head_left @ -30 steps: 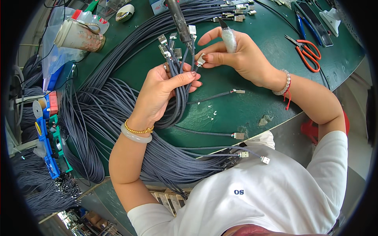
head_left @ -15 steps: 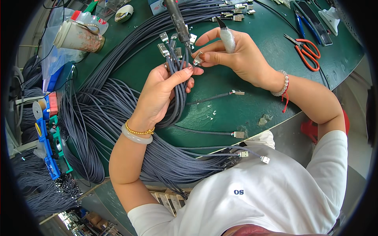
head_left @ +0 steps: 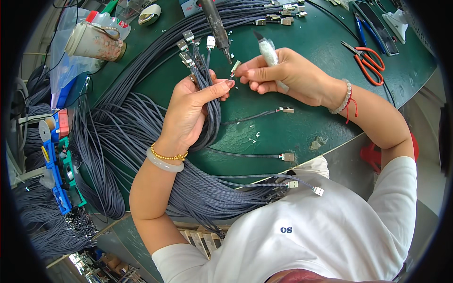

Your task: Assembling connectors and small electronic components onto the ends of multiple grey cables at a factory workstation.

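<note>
My left hand (head_left: 188, 101) is closed round a bundle of grey braided USB cables (head_left: 213, 106), whose metal plugs (head_left: 188, 36) fan out above the fingers. Between its thumb and forefinger it pinches one cable end; a small metal plug (head_left: 236, 66) with bared coloured wires stands there. At that plug are the fingertips of my right hand (head_left: 278, 73), which also grips a small dark-bladed knife (head_left: 268, 51), its handle wrapped in whitish film. Whether those fingertips touch the plug is hard to tell. Just above the plug, a soldering iron (head_left: 216, 26) points downward, its tip apart from my fingers.
Many more grey cables (head_left: 122, 122) cover the left of the green table (head_left: 321, 113). Several single cables with plugs (head_left: 287, 157) lie near my body. Red-handled cutters (head_left: 365, 63) and blue-handled pliers (head_left: 370, 33) lie at right. A lidded cup (head_left: 96, 43) stands far left.
My right hand has turned and lowered slightly, its fingers now more curled; the knife tilts more to the left. The held plugs have shifted left, away from the iron's tip.
</note>
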### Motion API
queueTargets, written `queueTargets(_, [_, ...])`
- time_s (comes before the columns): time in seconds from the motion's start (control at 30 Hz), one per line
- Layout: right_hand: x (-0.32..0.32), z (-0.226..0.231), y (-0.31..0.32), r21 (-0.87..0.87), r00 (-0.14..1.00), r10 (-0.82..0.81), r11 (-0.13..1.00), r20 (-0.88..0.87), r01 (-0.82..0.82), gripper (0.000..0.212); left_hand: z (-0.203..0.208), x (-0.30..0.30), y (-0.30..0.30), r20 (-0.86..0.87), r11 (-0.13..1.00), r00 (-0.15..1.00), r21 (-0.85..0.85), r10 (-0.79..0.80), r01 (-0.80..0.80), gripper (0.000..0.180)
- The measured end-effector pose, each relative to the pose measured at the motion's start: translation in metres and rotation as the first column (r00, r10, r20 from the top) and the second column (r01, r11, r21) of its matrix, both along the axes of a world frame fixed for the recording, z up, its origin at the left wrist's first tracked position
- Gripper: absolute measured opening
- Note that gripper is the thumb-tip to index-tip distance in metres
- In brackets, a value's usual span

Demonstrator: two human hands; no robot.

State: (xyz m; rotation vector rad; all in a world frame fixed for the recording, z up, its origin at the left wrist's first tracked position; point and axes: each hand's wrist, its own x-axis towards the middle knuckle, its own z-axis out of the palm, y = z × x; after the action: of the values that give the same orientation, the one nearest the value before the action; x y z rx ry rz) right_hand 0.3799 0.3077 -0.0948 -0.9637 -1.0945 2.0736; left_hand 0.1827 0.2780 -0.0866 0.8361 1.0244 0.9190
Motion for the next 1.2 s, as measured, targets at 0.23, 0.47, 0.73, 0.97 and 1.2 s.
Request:
queueTargets(0.23, [-0.004, -0.004, -0.005, 0.005, 0.999, 0.034, 0.999, -0.005, -0.034, 0.018, -0.002, 0.001, -0.003, -0.025, 1.0, 1.0, 0.026, -0.014, 0.015, 0.018])
queueTargets(0.47, [-0.005, -0.005, -0.01, 0.066, 1.0, -0.01, 0.998, 0.022, 0.009, 0.017, -0.004, 0.003, -0.006, -0.055, 0.997, 0.998, 0.066, -0.032, 0.036, 0.018])
queueTargets(0.73, [-0.014, -0.008, -0.013, 0.342, 0.982, -0.086, 0.939, 0.168, 0.023, 0.018, -0.003, -0.001, -0.008, 0.035, 0.999, 0.998, 0.014, -0.045, 0.044, 0.018])
queueTargets(0.97, [-0.008, -0.009, -0.005, 0.285, 0.989, -0.13, 0.953, 0.077, 0.103, 0.022, -0.005, -0.004, -0.006, 0.026, 0.999, 0.999, 0.032, -0.038, 0.037, 0.019])
queueTargets(1.2, [-0.012, -0.012, -0.001, 0.436, 0.994, -0.094, 0.898, 0.05, 0.063, 0.03, -0.006, -0.008, -0.003, 0.017, 0.999, 0.999, 0.034, -0.032, 0.031, 0.02])
